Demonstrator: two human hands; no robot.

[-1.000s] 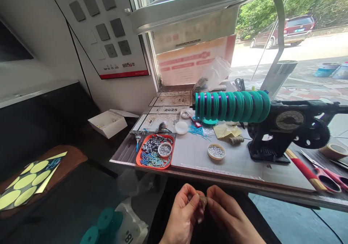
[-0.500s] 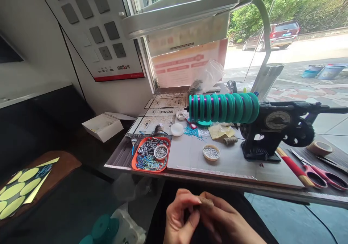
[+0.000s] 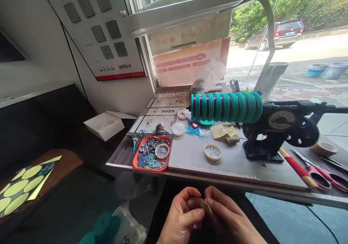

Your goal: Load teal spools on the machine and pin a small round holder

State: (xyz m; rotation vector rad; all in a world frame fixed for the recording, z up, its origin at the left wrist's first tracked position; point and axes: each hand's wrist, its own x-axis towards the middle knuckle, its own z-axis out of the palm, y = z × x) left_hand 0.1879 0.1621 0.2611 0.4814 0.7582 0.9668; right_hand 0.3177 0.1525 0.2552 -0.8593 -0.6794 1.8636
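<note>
A table (image 3: 119, 159) spanned the middle of the frame, bearing a black geared machine (image 3: 282, 120) at right. At the bottom centre, the person's left hand (image 3: 181, 216) curled its fingers inward; whether they gripped anything could not be told. The right hand (image 3: 231, 213), just beside it, pinched a small tan piece (image 3: 208, 208) at its fingertips, between the hands. An orange tray (image 3: 153, 169) lay left of centre.

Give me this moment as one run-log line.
left hand: curled, grip unclear | right hand: pinching small tan piece | place: below table edge | on table: orange tray, black geared machine
</note>
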